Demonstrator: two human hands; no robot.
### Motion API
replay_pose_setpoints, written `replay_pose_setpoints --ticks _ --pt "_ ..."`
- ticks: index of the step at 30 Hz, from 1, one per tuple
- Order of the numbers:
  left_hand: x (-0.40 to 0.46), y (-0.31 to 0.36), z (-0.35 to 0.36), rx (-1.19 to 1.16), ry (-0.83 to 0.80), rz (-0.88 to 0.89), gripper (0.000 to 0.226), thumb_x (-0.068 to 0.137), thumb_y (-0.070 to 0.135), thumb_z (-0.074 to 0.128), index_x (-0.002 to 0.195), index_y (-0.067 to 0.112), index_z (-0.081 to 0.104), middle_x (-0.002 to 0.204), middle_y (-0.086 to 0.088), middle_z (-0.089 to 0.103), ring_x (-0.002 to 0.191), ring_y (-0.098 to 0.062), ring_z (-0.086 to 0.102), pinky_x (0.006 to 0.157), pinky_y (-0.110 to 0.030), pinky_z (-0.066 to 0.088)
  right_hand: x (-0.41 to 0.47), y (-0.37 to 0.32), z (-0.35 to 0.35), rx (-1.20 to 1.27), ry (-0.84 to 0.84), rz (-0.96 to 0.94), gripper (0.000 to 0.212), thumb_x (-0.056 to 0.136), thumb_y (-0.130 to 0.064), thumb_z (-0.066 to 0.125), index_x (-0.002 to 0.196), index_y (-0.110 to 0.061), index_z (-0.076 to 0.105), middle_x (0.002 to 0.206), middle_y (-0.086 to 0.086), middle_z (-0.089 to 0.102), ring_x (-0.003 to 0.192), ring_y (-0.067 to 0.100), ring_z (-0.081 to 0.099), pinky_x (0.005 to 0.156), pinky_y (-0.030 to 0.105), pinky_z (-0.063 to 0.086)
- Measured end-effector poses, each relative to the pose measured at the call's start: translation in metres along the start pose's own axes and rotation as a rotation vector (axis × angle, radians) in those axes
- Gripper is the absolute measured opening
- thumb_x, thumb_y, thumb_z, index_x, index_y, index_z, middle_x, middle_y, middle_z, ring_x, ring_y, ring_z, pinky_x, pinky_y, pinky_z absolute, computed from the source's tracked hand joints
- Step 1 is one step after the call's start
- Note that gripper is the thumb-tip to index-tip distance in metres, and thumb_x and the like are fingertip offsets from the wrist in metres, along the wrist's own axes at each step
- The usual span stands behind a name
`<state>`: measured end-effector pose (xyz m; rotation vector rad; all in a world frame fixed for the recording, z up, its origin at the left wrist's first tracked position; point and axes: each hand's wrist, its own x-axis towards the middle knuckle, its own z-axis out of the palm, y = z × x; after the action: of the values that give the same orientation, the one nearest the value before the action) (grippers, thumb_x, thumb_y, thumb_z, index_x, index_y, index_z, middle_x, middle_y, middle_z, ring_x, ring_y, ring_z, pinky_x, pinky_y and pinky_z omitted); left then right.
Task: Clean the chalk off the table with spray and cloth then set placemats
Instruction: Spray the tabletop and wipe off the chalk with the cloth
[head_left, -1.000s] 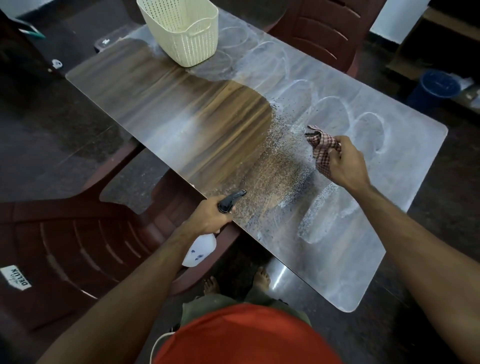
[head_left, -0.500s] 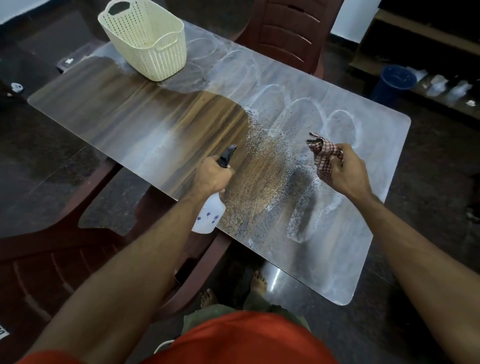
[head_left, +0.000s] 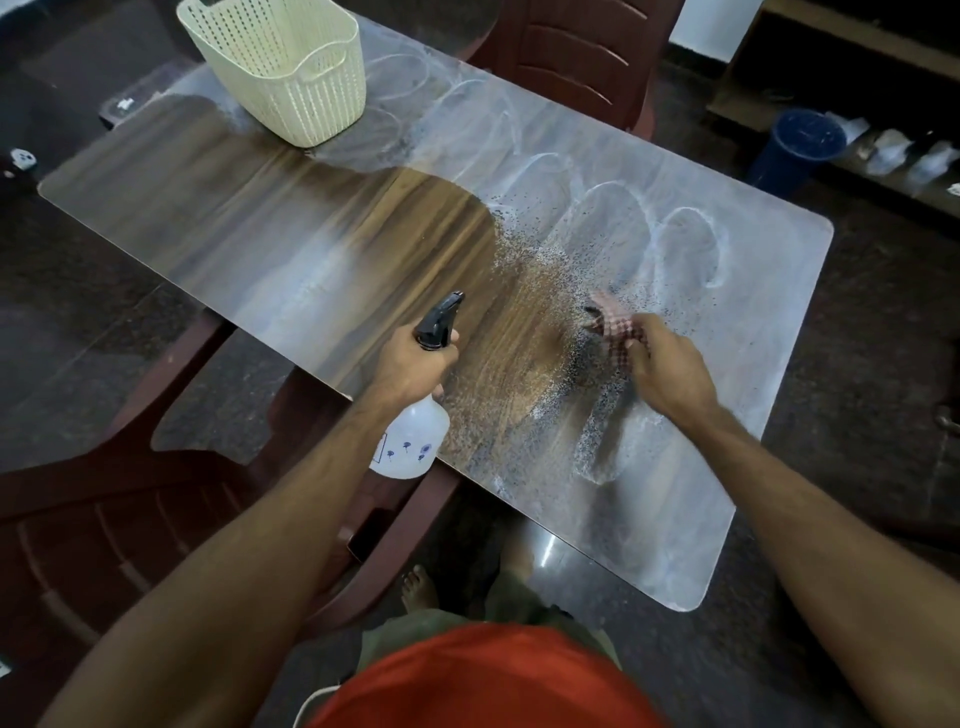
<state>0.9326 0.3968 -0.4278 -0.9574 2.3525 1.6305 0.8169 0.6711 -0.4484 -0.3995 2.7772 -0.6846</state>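
Head view: the left hand (head_left: 410, 364) grips the spray bottle (head_left: 413, 441) at the table's (head_left: 208, 208) near edge. The right hand (head_left: 670, 369) clutches the checked cloth (head_left: 613, 325) on the speckled, chalk-covered right half. A cream basket (head_left: 285, 67) stands at the far left.

The long rectangular wood-grain surface (head_left: 291, 223) looks smooth and glossy where it is bare brown, and dull and powdery under the white chalk film (head_left: 691, 322), speckled with dark wet droplets between. The cream perforated plastic basket (head_left: 291, 67) has a matt, ribbed wall. The translucent white plastic spray bottle (head_left: 413, 441) has a black plastic trigger head. The red-and-white checked cloth (head_left: 615, 332) looks soft and crumpled. The dark red moulded plastic chairs (head_left: 582, 57) show a slight sheen, and the dark stone floor (head_left: 857, 395) looks polished.
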Motion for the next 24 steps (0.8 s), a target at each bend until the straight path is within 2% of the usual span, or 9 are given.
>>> replay_pose_setpoints --ticks 2,3,6,9,12,16,20,24 --pt "-0.001 -0.007 -0.002 -0.004 0.010 0.012 0.017 0.088 0.016 0.065 0.105 0.019 0.067 0.105 -0.001 0.071 0.041 -0.011 0.055 0.057 -0.029 0.055 -0.007 -0.003 0.029 -0.054 -0.132 -0.029 0.029 0.106 -0.025 0.039 0.132 -0.016 0.050 0.098 0.001 0.062 0.069 0.013 0.056 0.052 0.023 0.041" --pt "-0.001 -0.010 -0.003 -0.009 0.018 0.010 0.017 0.088 0.016 0.065 0.105 0.020 0.068 0.105 0.000 0.071 0.045 -0.012 0.056 0.056 -0.028 0.054 -0.012 -0.004 0.045 -0.108 -0.190 -0.063 0.029 0.106 -0.028 0.039 0.129 -0.017 0.052 0.101 0.002 0.062 0.073 0.013 0.056 0.057 0.025 0.044" --pt "-0.002 -0.016 -0.008 -0.056 0.045 0.015 0.017 0.088 0.014 0.065 0.103 0.021 0.069 0.107 0.001 0.071 0.064 -0.014 0.061 0.054 -0.029 0.053 -0.023 0.000 0.089 -0.259 -0.214 -0.196 0.040 0.102 -0.044 0.042 0.130 -0.018 0.053 0.125 0.005 0.055 0.103 0.016 0.051 0.087 0.033 0.048" --pt "-0.002 -0.017 -0.013 -0.072 0.073 0.032 0.017 0.090 0.011 0.063 0.104 0.018 0.068 0.106 0.002 0.070 0.057 -0.012 0.058 0.054 -0.027 0.052 -0.018 0.005 0.106 -0.298 -0.154 -0.241 0.048 0.101 -0.049 0.039 0.134 -0.014 0.048 0.137 0.011 0.045 0.122 0.024 0.044 0.106 0.039 0.038" --pt "0.001 -0.014 -0.016 -0.103 0.086 0.048 0.017 0.090 0.009 0.062 0.102 0.019 0.067 0.104 0.000 0.070 0.046 -0.006 0.053 0.055 -0.026 0.051 -0.004 0.013 0.113 -0.291 -0.193 -0.258 0.060 0.099 -0.052 0.031 0.145 -0.014 0.037 0.158 0.018 0.025 0.146 0.033 0.024 0.121 0.047 0.019" --pt "0.010 -0.008 -0.021 -0.134 0.094 0.058 0.020 0.090 0.005 0.062 0.096 0.023 0.066 0.103 -0.001 0.070 0.040 -0.010 0.050 0.059 -0.032 0.052 0.037 0.019 0.113 -0.264 -0.184 -0.204 0.070 0.097 -0.058 0.022 0.153 -0.016 0.026 0.164 0.017 0.013 0.151 0.033 0.012 0.123 0.052 0.010" --pt "0.023 -0.004 -0.025 -0.133 0.125 0.086 0.020 0.089 0.004 0.062 0.106 0.015 0.066 0.107 -0.002 0.070 0.040 -0.014 0.052 0.057 -0.031 0.051 0.098 0.013 0.108 -0.323 -0.152 -0.134 0.076 0.097 -0.062 0.014 0.159 -0.020 0.003 0.166 0.014 -0.004 0.153 0.030 -0.005 0.122 0.047 -0.005" --pt "0.036 0.004 -0.025 -0.118 0.144 0.117 0.022 0.090 0.001 0.059 0.109 0.011 0.065 0.105 -0.003 0.069 0.039 -0.006 0.051 0.055 -0.021 0.051 0.123 -0.017 0.124 -0.382 -0.190 -0.187 0.077 0.096 -0.064 0.007 0.159 -0.021 -0.005 0.165 0.015 -0.013 0.152 0.029 -0.012 0.122 0.049 -0.006"
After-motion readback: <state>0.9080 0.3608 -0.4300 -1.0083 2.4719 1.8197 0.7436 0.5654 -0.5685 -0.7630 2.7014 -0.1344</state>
